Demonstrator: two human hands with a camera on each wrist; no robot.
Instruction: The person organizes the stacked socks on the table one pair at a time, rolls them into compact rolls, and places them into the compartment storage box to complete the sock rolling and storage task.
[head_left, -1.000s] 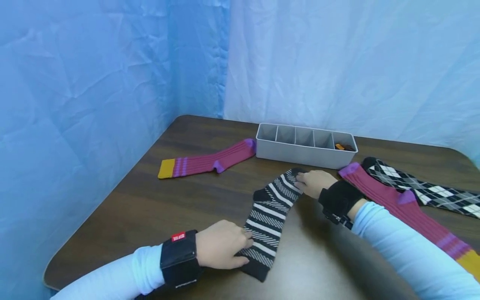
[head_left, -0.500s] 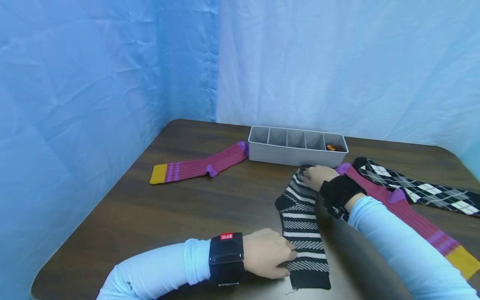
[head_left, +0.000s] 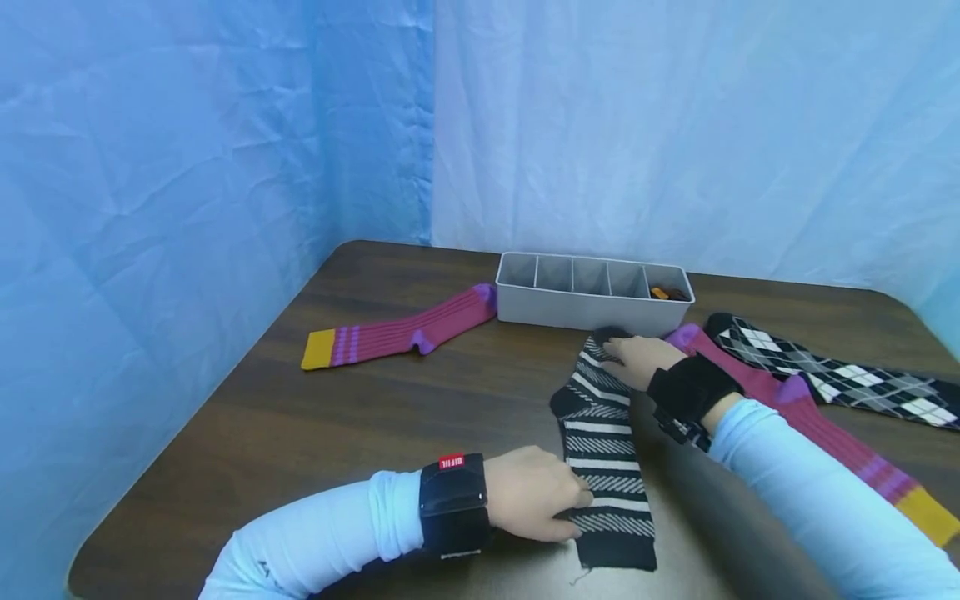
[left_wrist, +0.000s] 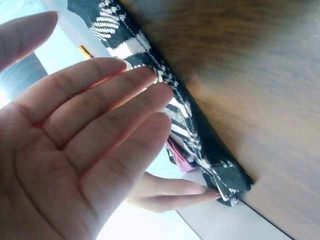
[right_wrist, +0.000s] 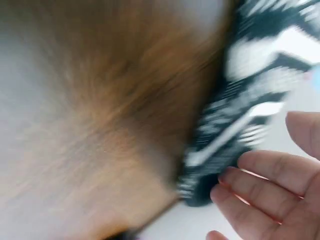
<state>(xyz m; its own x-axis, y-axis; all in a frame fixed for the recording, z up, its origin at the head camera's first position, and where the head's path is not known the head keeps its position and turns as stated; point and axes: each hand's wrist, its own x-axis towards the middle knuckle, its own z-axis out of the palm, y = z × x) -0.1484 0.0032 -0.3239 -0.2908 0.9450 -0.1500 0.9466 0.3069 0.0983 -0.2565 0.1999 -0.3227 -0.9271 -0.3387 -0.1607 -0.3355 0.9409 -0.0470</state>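
A black sock with white stripes (head_left: 606, 457) lies flat on the table, cuff toward me and toe toward the back. My left hand (head_left: 531, 493) touches the left edge of its leg near the cuff. The left wrist view shows that hand's fingers (left_wrist: 120, 107) extended, thumb apart, over the sock's edge. At the toe end, my right hand (head_left: 647, 360) rests its fingertips on the right edge. Those fingers (right_wrist: 270, 192) are nearly straight in the right wrist view, with the sock's black toe (right_wrist: 202, 190) beside their tips.
A grey five-slot organizer (head_left: 588, 312) stands behind the sock, small orange and brown items (head_left: 667, 293) in its right slot. One magenta sock (head_left: 390, 335) lies left; another magenta sock (head_left: 828, 429) and a black-and-white argyle sock (head_left: 847, 373) lie right. Blue curtains (head_left: 225, 167) border the table.
The striped sock has shifted right and swung straighter, its cuff swinging right, with my left hand following. Since half a second ago, my right hand has shifted slightly right; the sock has barely moved.
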